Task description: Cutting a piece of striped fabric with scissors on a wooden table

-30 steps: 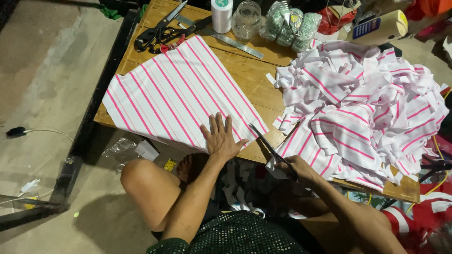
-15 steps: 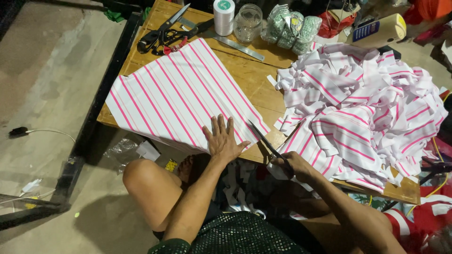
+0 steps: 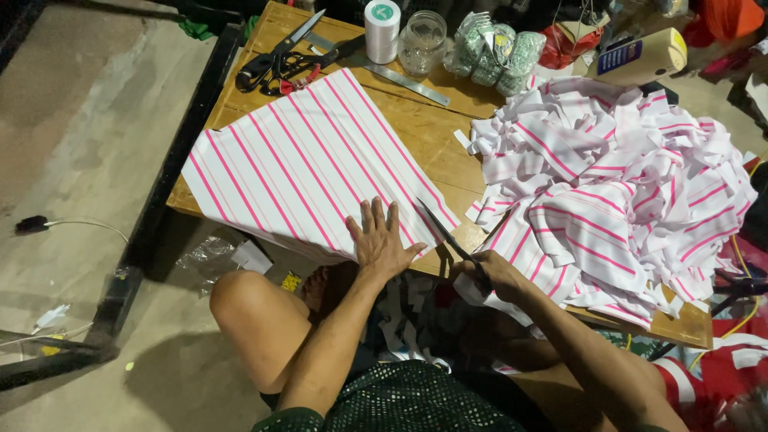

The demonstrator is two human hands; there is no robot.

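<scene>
meanwhile, the striped fabric sheet (image 3: 308, 164) is pressed flat on the wooden table (image 3: 416, 128) by the left hand (image 3: 382, 240), fingers spread open at its near edge. just beside it, black scissors (image 3: 450, 238) are gripped in the right hand (image 3: 490, 276), fingers closed around the handles, blades pointing along the fabric's right edge.

Thread spool (image 3: 382, 30), glass jar (image 3: 422, 44), ruler (image 3: 400, 78)

A low wooden desk (image 3: 416, 120) stands on a grey, stained concrete floor (image 3: 80, 144). A black metal bar (image 3: 172, 160) runs along the desk's left edge. A dark plug with a pale cord (image 3: 36, 224) lies on the floor, and crumpled clear plastic (image 3: 208, 256) sits under the desk's near corner.
</scene>
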